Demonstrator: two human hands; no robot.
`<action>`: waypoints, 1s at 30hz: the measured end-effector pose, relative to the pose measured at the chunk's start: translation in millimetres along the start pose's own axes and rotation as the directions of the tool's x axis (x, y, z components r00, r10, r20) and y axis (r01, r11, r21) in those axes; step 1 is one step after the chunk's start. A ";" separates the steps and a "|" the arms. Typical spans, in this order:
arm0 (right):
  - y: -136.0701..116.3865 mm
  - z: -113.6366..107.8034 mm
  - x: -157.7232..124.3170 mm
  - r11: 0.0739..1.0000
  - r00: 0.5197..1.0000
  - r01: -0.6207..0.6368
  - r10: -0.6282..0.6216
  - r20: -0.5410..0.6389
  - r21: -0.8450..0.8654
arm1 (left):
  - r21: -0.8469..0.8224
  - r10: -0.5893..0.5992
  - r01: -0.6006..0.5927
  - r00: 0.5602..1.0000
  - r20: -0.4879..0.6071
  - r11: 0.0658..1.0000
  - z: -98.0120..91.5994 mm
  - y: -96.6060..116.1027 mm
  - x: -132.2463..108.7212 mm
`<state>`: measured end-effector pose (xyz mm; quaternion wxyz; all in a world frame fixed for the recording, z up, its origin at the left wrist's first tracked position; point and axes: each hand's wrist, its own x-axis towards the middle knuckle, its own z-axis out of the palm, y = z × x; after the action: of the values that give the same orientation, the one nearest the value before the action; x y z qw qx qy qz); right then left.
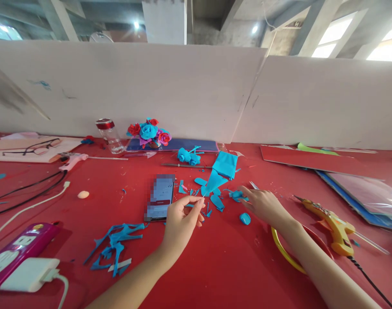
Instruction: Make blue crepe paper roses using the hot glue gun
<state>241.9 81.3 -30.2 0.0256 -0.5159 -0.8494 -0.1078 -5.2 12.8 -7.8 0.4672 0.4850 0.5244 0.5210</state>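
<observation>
Head view, left hand (183,219) pinched shut on the thin stem of a blue paper cone (214,182), held just above the red desk (234,266), right hand (263,205) open and flat, fingertips at a blue petal (237,195), phone (160,197) just beside the left hand, glue gun (334,223) off right.

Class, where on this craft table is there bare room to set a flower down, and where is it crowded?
Bare red table lies between the two forearms, between the phone and the white cable, and between the right hand and the red card sheet. Crowded: the blue petals between the right hand and the left hand, which pinches a thin stick.
</observation>
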 end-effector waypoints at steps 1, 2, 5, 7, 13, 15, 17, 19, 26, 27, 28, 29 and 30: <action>0.4 0.3 0.1 1.000 1.000 0.010 -0.010 -0.002 0.001 | 0.002 0.000 0.000 1.000 -0.001 1.000 -0.1 -0.1 0.1; 1.0 0.7 0.0 1.000 1.000 0.019 -0.019 -0.004 0.001 | 0.005 0.001 -0.001 1.000 -0.001 1.000 -0.2 -0.1 0.2; 2.6 2.2 -0.4 0.999 0.999 0.038 -0.038 -0.004 -0.004 | 0.006 0.004 -0.004 1.000 0.000 1.000 -0.2 0.0 0.2; 3.9 3.5 -1.1 0.999 0.999 0.043 -0.043 -0.005 -0.005 | 0.003 0.006 -0.006 1.000 -0.002 1.000 0.1 0.0 0.1; 8.8 7.5 -4.3 0.992 0.990 0.124 -0.124 -0.074 0.004 | 0.006 0.013 -0.013 1.000 -0.006 1.000 0.3 1.1 0.2; 10.0 8.0 -5.4 0.990 0.987 0.143 -0.142 -0.076 0.008 | 0.005 0.010 -0.010 1.000 -0.003 1.000 0.2 2.0 0.1; 10.8 8.1 -6.4 0.987 0.984 0.162 -0.161 -0.076 0.010 | 0.000 0.006 -0.006 1.000 0.001 1.000 0.3 2.7 -0.1; 11.7 8.2 -7.4 0.984 0.981 0.177 -0.176 -0.079 0.012 | -0.003 0.005 -0.005 1.000 0.001 1.000 0.5 3.0 -0.5; 16.7 11.4 -9.7 0.971 0.971 0.205 -0.185 -0.150 0.127 | -0.004 0.001 -0.001 1.000 -0.002 1.000 0.5 2.9 -0.7; 17.2 12.0 -9.6 0.970 0.971 0.203 -0.183 -0.152 0.130 | -0.004 0.000 0.000 1.000 -0.004 1.000 0.5 3.0 -0.7; 17.4 12.4 -9.5 0.971 0.972 0.200 -0.179 -0.153 0.133 | -0.005 -0.002 0.002 1.000 -0.006 1.000 0.5 3.1 -0.8; 17.5 12.7 -9.3 0.971 0.972 0.196 -0.174 -0.155 0.137 | -0.006 -0.002 0.002 1.000 -0.007 1.000 0.5 3.2 -0.8; 17.4 12.9 -9.0 0.973 0.973 0.188 -0.166 -0.160 0.137 | -0.007 -0.002 0.002 1.000 -0.007 1.000 0.4 3.2 -0.8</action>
<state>262.3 83.8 -41.5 0.1175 -0.4253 -0.8935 -0.0830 -4.6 12.0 -4.6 0.4674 0.4811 0.5249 0.5240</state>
